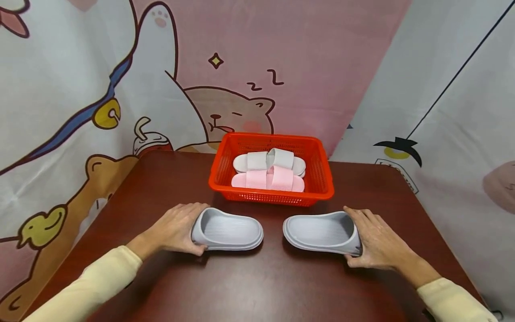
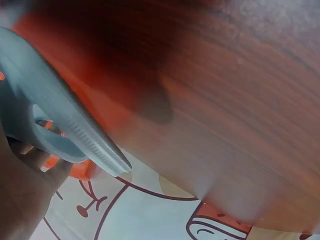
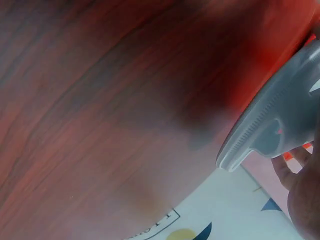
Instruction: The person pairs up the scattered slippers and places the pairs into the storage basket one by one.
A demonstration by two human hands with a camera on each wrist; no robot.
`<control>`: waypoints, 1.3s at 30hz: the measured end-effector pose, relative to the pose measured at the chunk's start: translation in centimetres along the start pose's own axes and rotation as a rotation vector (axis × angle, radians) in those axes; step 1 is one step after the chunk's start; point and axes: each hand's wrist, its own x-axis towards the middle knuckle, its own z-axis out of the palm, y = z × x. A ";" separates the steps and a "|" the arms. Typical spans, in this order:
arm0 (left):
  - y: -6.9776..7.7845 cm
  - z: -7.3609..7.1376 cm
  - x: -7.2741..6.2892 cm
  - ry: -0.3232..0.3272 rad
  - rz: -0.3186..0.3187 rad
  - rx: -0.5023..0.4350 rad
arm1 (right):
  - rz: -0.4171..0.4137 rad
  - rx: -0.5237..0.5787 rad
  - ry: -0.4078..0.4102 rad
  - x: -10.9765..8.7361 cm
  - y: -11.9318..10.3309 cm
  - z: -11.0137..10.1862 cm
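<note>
Two grey slippers are held over the dark wooden table, heel ends facing each other. My left hand [image 1: 182, 229] grips the left grey slipper [image 1: 233, 230] around its toe, thumb on the near side and fingers on the far side. Likewise, my right hand [image 1: 378, 239] holds the right grey slipper [image 1: 319, 230] by the toe end. In the left wrist view, the left slipper's sole edge [image 2: 75, 117] shows above the tabletop with the fingers wrapped beneath. A side opening [image 3: 267, 140] appears on the right slipper in the right wrist view.
Beyond the slippers stands a red plastic basket [image 1: 271, 195] on the table [image 1: 257, 286]. Inside it lie white slippers [image 1: 255, 162] and pink slippers [image 1: 256, 179], side by side. A printed cartoon cloth [image 1: 314, 67] hangs behind the table and along both sides.
</note>
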 end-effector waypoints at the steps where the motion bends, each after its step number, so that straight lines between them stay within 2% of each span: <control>1: 0.1 0.1 0.1 0.001 0.008 0.002 | 0.003 0.003 0.002 0.1 -0.1 0.1; 7: 0.6 0.6 0.4 -0.001 0.024 0.009 | 0.006 0.028 0.017 0.3 -0.8 0.5; 12: 1.1 0.7 0.8 0.024 0.028 0.015 | 0.003 0.044 0.035 0.7 -1.6 0.7; 23: 2.5 1.4 2.9 0.063 0.049 0.064 | -0.034 -0.008 0.094 1.9 -3.2 1.5; 31: 4.0 2.2 4.1 0.051 0.074 0.122 | -0.069 -0.031 0.110 3.2 -5.2 1.0; 39: 4.9 2.6 5.3 0.033 0.092 0.156 | -0.095 -0.038 0.128 5.0 -6.7 0.6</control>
